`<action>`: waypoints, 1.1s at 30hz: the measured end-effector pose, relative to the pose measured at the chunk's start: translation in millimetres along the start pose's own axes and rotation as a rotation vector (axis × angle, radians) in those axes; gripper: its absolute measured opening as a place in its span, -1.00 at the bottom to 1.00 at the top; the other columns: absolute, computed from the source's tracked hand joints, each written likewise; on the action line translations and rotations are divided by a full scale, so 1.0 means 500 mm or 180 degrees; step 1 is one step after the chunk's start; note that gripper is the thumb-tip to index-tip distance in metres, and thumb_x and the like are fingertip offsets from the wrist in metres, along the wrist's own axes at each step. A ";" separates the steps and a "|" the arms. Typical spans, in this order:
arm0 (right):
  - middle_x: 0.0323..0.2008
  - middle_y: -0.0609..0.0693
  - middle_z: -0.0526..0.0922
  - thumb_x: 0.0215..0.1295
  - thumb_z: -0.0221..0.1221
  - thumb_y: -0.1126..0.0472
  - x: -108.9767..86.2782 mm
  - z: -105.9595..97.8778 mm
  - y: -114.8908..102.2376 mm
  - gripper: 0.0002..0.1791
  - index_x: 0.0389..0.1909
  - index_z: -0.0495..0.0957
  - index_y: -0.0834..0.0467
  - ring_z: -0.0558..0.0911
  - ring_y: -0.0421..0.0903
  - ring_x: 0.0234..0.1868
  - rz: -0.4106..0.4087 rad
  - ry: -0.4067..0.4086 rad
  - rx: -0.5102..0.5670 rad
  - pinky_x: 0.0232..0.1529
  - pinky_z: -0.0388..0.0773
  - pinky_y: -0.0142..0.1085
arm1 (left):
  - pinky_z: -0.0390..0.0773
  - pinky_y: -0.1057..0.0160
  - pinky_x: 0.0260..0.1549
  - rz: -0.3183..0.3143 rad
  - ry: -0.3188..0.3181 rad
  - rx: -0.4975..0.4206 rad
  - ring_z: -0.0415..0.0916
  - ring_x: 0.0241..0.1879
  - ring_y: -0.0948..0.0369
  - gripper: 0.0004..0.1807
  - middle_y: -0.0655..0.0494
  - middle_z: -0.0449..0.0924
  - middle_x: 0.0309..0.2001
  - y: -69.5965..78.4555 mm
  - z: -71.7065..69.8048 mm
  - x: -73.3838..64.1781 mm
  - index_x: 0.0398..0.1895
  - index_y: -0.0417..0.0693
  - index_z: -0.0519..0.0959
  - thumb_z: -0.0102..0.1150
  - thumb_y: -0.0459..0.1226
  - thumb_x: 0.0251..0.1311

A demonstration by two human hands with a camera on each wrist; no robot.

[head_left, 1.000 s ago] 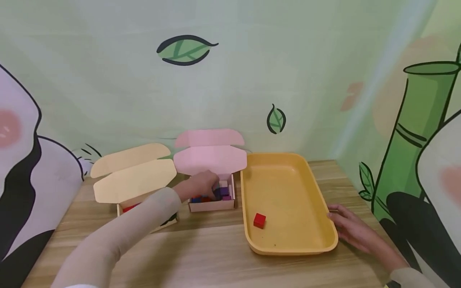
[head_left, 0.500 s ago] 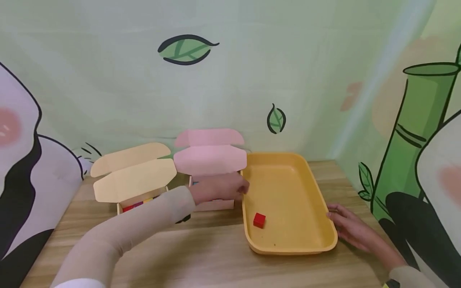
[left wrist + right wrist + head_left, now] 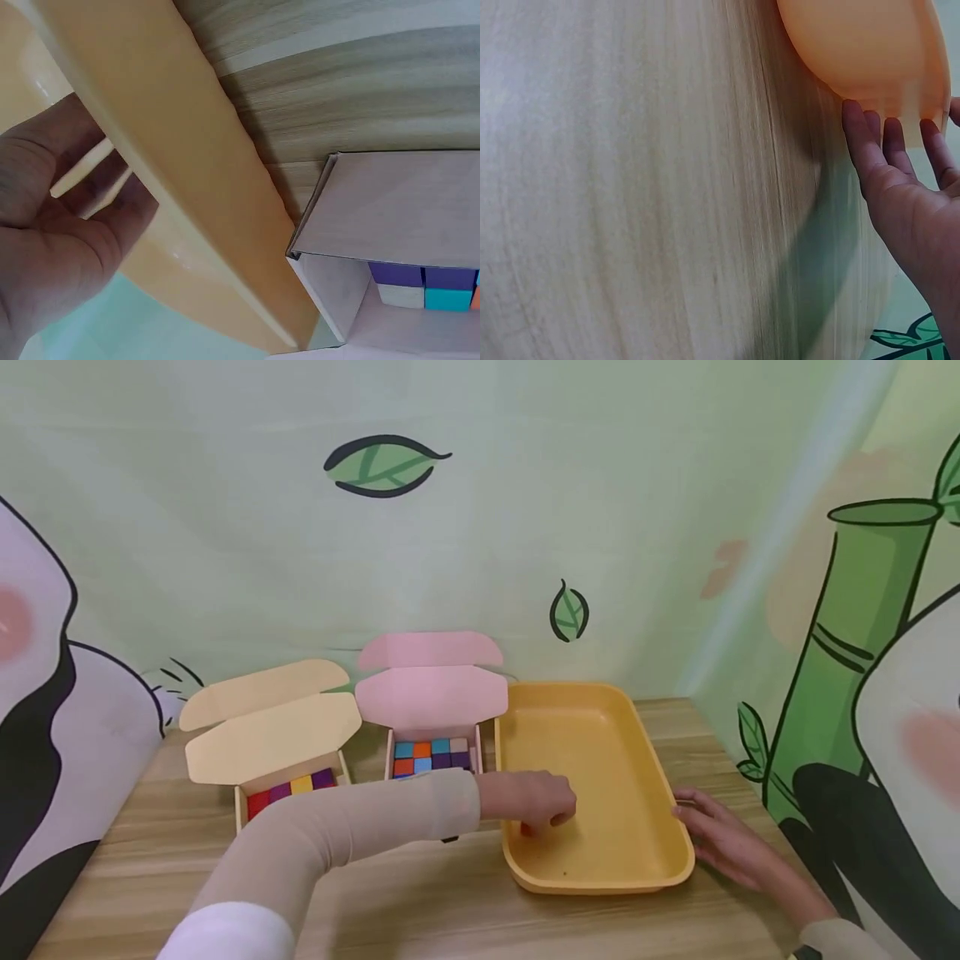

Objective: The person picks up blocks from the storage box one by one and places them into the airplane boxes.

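Over the near left part of the yellow tray is my left hand, with its fingers bent downward. A red cube shows just under that hand, mostly covered by it. In the left wrist view the tray's wall hides the fingertips, so whatever they may hold is out of sight. My right hand touches the tray's right side from outside. Seen from the right wrist, its fingers are nearly straight, with their tips against the tray's outer wall.
A pink box with its lid up holds rows of coloured cubes, left of the tray. Farther left, a cream box contains more cubes; my left sleeve covers its front. Behind the table hangs a printed cloth.
My left hand has come out of the pink box, crossed the tray's left rim and moved down over the red cube. My right hand stays at the tray's side.
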State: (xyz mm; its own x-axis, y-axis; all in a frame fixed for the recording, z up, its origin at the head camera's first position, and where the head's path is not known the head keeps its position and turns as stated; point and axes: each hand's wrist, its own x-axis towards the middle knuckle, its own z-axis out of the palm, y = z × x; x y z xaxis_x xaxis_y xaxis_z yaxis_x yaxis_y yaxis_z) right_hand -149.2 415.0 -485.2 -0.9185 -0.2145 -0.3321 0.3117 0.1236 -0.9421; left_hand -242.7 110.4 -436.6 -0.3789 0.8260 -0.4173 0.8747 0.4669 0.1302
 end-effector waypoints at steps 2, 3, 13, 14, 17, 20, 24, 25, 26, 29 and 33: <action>0.25 0.12 0.41 0.61 -0.01 0.04 0.001 0.000 0.001 -0.34 0.48 -0.03 0.30 0.59 -0.16 0.12 0.0011 0.0030 0.0008 0.09 0.60 -0.12 | 0.48 0.41 -0.53 -0.0109 0.0020 0.0002 0.49 -0.43 0.27 -0.75 0.17 0.47 -0.36 0.001 0.000 0.000 -0.39 -0.02 0.60 0.57 -0.34 0.01; 0.24 0.11 0.42 0.61 -0.02 0.04 0.002 -0.001 0.003 -0.35 0.47 -0.01 0.30 0.60 -0.16 0.12 0.0012 0.0035 0.0012 0.09 0.61 -0.12 | 0.49 0.41 -0.53 -0.0153 0.0019 -0.0023 0.49 -0.44 0.28 -0.74 0.17 0.47 -0.36 0.000 0.000 0.000 -0.40 -0.02 0.59 0.57 -0.33 0.01; 0.23 0.09 0.43 0.61 -0.02 0.05 0.008 -0.006 0.000 -0.35 0.46 -0.01 0.31 0.60 -0.17 0.11 -0.0008 0.0038 0.0018 0.09 0.61 -0.12 | 0.49 0.43 -0.62 -0.0317 0.0266 -0.0118 0.51 -0.57 0.31 -0.72 0.19 0.51 -0.50 -0.009 -0.001 -0.005 -0.60 0.00 0.55 0.46 -0.44 0.08; 0.23 0.09 0.43 0.61 -0.02 0.05 0.008 -0.005 0.001 -0.35 0.46 -0.02 0.31 0.60 -0.16 0.11 -0.0006 0.0026 0.0013 0.09 0.61 -0.11 | 0.47 0.44 -0.63 -0.0223 0.0349 -0.0055 0.49 -0.58 0.33 -0.71 0.21 0.50 -0.52 -0.009 -0.003 -0.005 -0.63 0.01 0.55 0.46 -0.45 0.06; 0.24 0.09 0.42 0.61 -0.01 0.04 0.008 -0.004 0.003 -0.36 0.46 0.00 0.28 0.60 -0.16 0.11 0.0039 0.0055 0.0004 0.09 0.61 -0.11 | 0.42 0.45 -0.60 0.0039 0.0668 0.0024 0.43 -0.53 0.35 -0.76 0.25 0.51 -0.55 -0.004 -0.026 -0.012 -0.62 0.01 0.60 0.43 -0.45 0.01; 0.27 0.15 0.38 0.61 -0.01 0.03 0.007 -0.003 0.003 -0.35 0.46 -0.01 0.28 0.60 -0.14 0.12 0.0043 0.0052 -0.0012 0.09 0.60 -0.09 | 0.46 0.48 -0.46 0.0152 0.0961 -0.0183 0.45 -0.40 0.33 -0.89 0.26 0.60 -0.44 0.006 -0.070 -0.033 -0.44 0.01 0.70 0.47 -0.36 0.08; 0.28 0.17 0.38 0.60 -0.01 0.02 0.007 -0.003 0.002 -0.34 0.46 -0.01 0.29 0.59 -0.13 0.12 0.0027 0.0046 -0.0029 0.09 0.61 -0.08 | 0.51 0.50 -0.25 0.0162 0.1262 -0.0357 0.51 -0.23 0.29 -0.84 0.19 0.68 -0.23 0.016 -0.131 -0.072 -0.20 0.00 0.77 0.48 -0.26 0.14; 0.27 0.16 0.39 0.60 0.00 0.02 0.006 -0.003 0.002 -0.34 0.46 0.00 0.29 0.60 -0.14 0.12 0.0025 0.0051 -0.0034 0.09 0.61 -0.08 | 0.50 0.51 -0.22 0.0165 0.1308 -0.0374 0.52 -0.22 0.28 -0.82 0.18 0.69 -0.20 0.017 -0.142 -0.081 -0.17 0.00 0.77 0.48 -0.26 0.15; 0.26 0.15 0.40 0.60 0.00 0.02 0.006 -0.003 0.002 -0.35 0.46 0.00 0.28 0.60 -0.15 0.12 0.0025 0.0053 -0.0036 0.09 0.61 -0.09 | 0.50 0.51 -0.21 0.0174 0.1343 -0.0368 0.53 -0.21 0.27 -0.82 0.16 0.69 -0.19 0.016 -0.149 -0.088 -0.16 -0.02 0.77 0.47 -0.27 0.16; 0.26 0.13 0.41 0.60 0.00 0.02 0.005 -0.002 0.000 -0.36 0.45 0.01 0.29 0.60 -0.16 0.11 0.0020 0.0043 -0.0039 0.09 0.61 -0.10 | 0.50 0.51 -0.23 0.0160 0.1353 -0.0454 0.53 -0.21 0.26 -0.84 0.13 0.70 -0.20 0.008 -0.158 -0.109 -0.18 -0.06 0.77 0.45 -0.30 0.17; 0.24 0.11 0.42 0.60 0.00 0.03 0.004 0.000 -0.001 -0.36 0.45 0.01 0.29 0.60 -0.17 0.11 0.0017 0.0025 -0.0010 0.09 0.61 -0.11 | 0.52 0.47 -0.23 0.0017 0.1318 -0.0561 0.53 -0.20 0.23 -0.86 0.10 0.69 -0.20 -0.025 -0.143 -0.134 -0.20 -0.08 0.77 0.45 -0.33 0.16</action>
State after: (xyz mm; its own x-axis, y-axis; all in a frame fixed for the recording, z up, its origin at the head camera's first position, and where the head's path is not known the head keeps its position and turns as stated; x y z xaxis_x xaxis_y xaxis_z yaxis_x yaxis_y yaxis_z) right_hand -151.3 414.4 -485.6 -0.9187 -0.2063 -0.3367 0.3159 0.1277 -0.9402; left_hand -249.7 71.9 -345.9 -0.4950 0.8685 -0.0258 0.8256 0.4794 0.2975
